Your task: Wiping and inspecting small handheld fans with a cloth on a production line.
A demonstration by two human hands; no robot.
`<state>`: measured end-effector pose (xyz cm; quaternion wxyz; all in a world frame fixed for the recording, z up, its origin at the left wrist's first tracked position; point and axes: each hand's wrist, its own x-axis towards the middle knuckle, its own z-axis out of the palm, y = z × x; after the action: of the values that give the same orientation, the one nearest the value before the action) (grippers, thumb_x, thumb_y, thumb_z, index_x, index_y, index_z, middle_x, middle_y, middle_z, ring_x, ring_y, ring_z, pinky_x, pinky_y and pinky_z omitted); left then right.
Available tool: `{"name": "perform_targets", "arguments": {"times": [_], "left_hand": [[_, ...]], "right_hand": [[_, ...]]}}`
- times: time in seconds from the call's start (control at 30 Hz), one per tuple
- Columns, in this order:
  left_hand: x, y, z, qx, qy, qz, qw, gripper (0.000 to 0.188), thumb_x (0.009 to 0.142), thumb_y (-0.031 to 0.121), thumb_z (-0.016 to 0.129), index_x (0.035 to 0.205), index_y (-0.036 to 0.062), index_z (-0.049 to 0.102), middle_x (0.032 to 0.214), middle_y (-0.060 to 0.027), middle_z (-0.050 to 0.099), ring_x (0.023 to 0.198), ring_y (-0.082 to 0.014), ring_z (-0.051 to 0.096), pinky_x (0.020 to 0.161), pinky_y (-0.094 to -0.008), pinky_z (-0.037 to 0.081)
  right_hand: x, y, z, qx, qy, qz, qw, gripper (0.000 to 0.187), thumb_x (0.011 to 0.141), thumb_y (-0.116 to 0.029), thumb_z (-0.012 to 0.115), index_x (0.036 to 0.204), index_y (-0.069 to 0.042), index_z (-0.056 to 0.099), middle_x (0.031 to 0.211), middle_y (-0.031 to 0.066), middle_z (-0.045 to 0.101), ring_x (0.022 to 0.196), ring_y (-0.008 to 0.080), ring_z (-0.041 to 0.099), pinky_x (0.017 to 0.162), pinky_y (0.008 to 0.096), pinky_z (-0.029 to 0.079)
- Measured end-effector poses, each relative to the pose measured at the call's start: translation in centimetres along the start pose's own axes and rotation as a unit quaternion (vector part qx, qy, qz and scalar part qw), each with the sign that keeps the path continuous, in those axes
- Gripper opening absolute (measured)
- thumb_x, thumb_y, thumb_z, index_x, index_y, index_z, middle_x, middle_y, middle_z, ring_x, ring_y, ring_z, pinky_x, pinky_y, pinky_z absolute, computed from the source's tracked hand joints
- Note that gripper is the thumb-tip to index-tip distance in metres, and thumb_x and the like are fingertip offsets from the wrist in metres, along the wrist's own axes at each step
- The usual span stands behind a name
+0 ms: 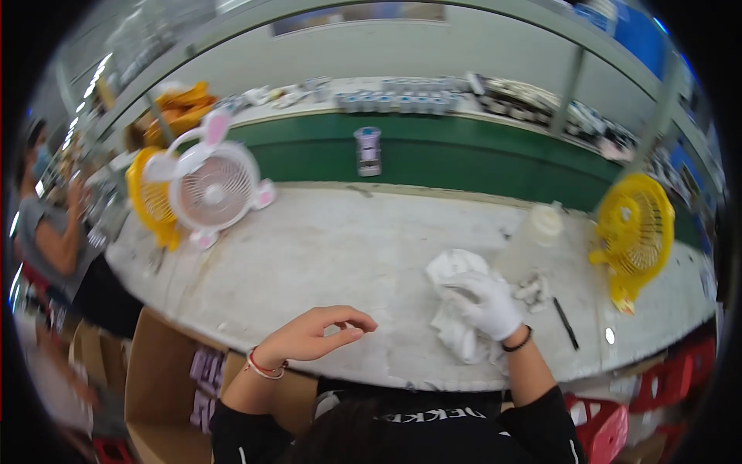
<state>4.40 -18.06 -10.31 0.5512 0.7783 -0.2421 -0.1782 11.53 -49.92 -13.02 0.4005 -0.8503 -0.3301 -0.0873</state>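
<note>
My left hand (pixel 318 332) is bare and hovers over the near part of the table. Its fingers curve loosely, the thumb stands apart, and nothing is in it. My right hand (pixel 488 307) wears a white glove and is closed on a crumpled white cloth (pixel 456 334) lying on the table. The fingertips partly blend into the cloth, so their exact grip is hard to see. Just right of that hand lie some small white pieces (pixel 532 291) and a black pen-like stick (pixel 566 323). Behind them stands a translucent plastic bottle (pixel 535 236).
A white and pink rabbit-eared fan (pixel 215 185) and a yellow fan (pixel 151 193) stand at the far left; another yellow fan (pixel 635 232) is at right. A small purple device (pixel 369 151) is against the green panel. A cardboard box (pixel 166 379) sits lower left. A person (pixel 58 224) works at left.
</note>
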Motion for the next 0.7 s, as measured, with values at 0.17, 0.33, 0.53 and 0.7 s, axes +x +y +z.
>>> {"name": "perform_targets", "arguments": {"times": [0.17, 0.33, 0.53, 0.7], "left_hand": [[6.0, -0.4, 0.0, 0.038, -0.037, 0.012, 0.999, 0.023, 0.095, 0.011, 0.057, 0.114, 0.0007, 0.064, 0.106, -0.0091, 0.069, 0.098, -0.0177, 0.064, 0.087, -0.0299, 0.049], [10.1, -2.0, 1.1, -0.04, 0.025, -0.015, 0.999, 0.016, 0.094, 0.007, 0.053, 0.101, -0.0008, 0.066, 0.099, -0.0078, 0.068, 0.093, -0.0151, 0.061, 0.08, -0.0279, 0.047], [9.7, -6.4, 0.3, -0.129, 0.097, -0.007, 0.987, 0.017, 0.095, 0.01, 0.052, 0.1, -0.0026, 0.063, 0.095, -0.0078, 0.065, 0.089, -0.0157, 0.059, 0.081, -0.0278, 0.046], [9.6, -6.6, 0.3, -0.197, 0.17, -0.046, 0.964, 0.019, 0.098, 0.013, 0.05, 0.1, -0.002, 0.06, 0.091, -0.0066, 0.062, 0.085, -0.0147, 0.058, 0.08, -0.0272, 0.046]], "right_hand": [[-0.4, 3.4, 2.1, 0.018, 0.006, -0.047, 0.999, 0.021, 0.088, -0.022, 0.062, 0.101, -0.008, 0.07, 0.093, 0.014, 0.068, 0.088, 0.033, 0.064, 0.078, 0.0418, 0.051], [-1.0, 3.7, 2.1, 0.025, 0.017, -0.018, 0.999, 0.02, 0.088, -0.029, 0.06, 0.094, -0.012, 0.071, 0.087, 0.0121, 0.068, 0.08, 0.0341, 0.063, 0.074, 0.0434, 0.05], [-0.8, 4.0, 2.3, 0.035, 0.022, -0.007, 0.999, 0.02, 0.086, -0.03, 0.061, 0.087, -0.014, 0.072, 0.085, 0.0108, 0.068, 0.079, 0.0331, 0.063, 0.073, 0.0439, 0.049], [-0.7, 4.0, 2.3, 0.044, -0.003, 0.015, 0.999, 0.019, 0.086, -0.028, 0.061, 0.089, -0.013, 0.072, 0.084, 0.0104, 0.069, 0.078, 0.0334, 0.064, 0.072, 0.0429, 0.05]]}}
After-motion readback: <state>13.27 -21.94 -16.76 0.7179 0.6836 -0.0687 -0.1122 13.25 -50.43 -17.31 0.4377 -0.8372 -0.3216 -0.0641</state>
